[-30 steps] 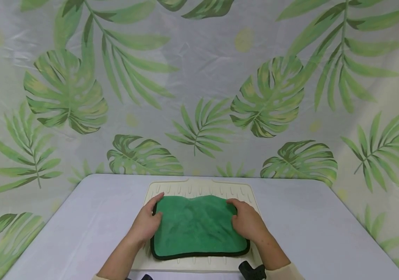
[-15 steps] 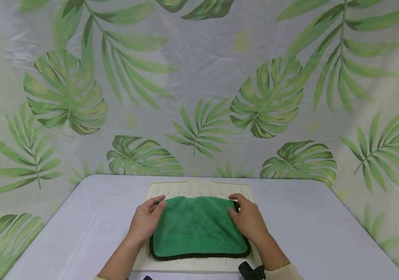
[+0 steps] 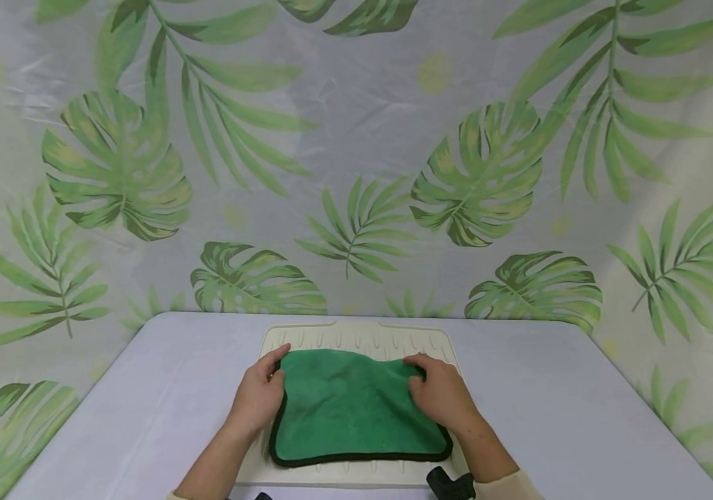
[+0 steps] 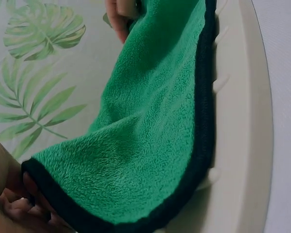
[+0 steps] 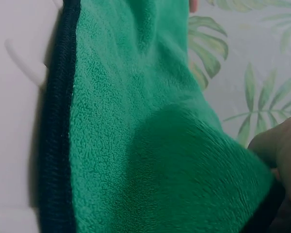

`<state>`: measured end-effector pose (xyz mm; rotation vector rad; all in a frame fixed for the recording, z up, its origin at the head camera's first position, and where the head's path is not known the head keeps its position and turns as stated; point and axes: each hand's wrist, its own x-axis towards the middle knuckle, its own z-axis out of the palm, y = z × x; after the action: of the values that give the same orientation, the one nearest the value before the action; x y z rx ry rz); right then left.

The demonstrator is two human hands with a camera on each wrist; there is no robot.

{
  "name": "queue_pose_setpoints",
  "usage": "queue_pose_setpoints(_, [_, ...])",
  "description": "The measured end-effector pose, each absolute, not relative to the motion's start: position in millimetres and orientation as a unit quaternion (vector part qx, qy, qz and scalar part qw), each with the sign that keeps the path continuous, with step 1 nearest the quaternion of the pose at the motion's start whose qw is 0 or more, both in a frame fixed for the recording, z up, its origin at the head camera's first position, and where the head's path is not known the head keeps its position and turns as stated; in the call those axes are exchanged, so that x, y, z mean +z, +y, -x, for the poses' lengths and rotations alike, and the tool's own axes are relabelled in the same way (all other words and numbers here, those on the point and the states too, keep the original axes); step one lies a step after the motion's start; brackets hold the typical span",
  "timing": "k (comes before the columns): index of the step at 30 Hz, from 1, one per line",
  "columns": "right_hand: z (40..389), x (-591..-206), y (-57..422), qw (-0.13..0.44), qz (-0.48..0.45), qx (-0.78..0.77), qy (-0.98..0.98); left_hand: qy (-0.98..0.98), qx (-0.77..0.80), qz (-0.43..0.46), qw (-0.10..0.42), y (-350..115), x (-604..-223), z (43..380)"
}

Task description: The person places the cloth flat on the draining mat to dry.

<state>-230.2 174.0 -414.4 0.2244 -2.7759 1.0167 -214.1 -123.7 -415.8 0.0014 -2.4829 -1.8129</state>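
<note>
Having just closed right hand (image 3: 445, 396) down onto cloth (image 3: 350, 410), now pinching it near both far corners, also with left hand (image 3: 256, 399); holding it tilted over tray (image 3: 331, 476), seemingly more securely.

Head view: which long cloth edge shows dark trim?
The near edge of the cloth, lower in the picture; the far edge shows only green.

Room to pass lay over the table (image 3: 582, 403) on both sides of the board (image 3: 356, 336). The cloth (image 3: 356, 417) blocked most of the board, the left hand (image 3: 258, 397) and right hand (image 3: 447, 396) its flanks; a curtain (image 3: 356, 153) rose behind.
</note>
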Motion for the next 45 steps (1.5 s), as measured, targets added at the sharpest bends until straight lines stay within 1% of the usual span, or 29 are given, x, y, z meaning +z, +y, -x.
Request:
queue_pose_setpoints(6, [230.1,-411.3,174.5,0.129,-0.047,0.342,-0.930,-0.812,-0.583,0.011,0.020,-122.7,-415.0,213.1])
queue_pose_setpoints(10, [231.5,-410.0,177.2,0.134,-0.029,0.342,-0.930,-0.815,-0.579,0.017,0.014,-123.4,-414.9,212.3])
queue_pose_setpoints(17, [233.4,-409.8,180.9,0.170,-0.027,0.320,-0.932,-0.822,-0.569,0.025,0.028,-125.6,-418.8,213.5])
queue_pose_setpoints(21, [233.2,-408.6,182.2,0.149,-0.014,0.348,-0.926,-0.832,-0.553,-0.011,0.046,-126.4,-418.1,215.6])
queue_pose_setpoints(26, [234.2,-409.3,183.0,0.135,-0.014,0.360,-0.923,-0.817,-0.573,-0.049,0.051,-125.8,-415.9,218.5])
queue_pose_setpoints(31, [236.9,-414.2,183.0,0.109,-0.041,0.372,-0.921,-0.812,-0.580,-0.036,0.052,-123.9,-416.6,216.9])
queue_pose_setpoints(37, [234.7,-414.8,182.3,0.067,-0.065,0.368,-0.925,-0.803,-0.595,-0.024,0.022,-122.9,-418.1,215.7])
queue_pose_setpoints(41, [232.0,-412.3,181.7,0.070,-0.056,0.372,-0.924,-0.804,-0.595,-0.020,0.008,-122.6,-418.1,214.5])
queue_pose_setpoints(45, [232.6,-412.0,181.8,0.107,-0.034,0.381,-0.918,-0.807,-0.590,-0.012,0.005,-122.7,-417.9,213.0])
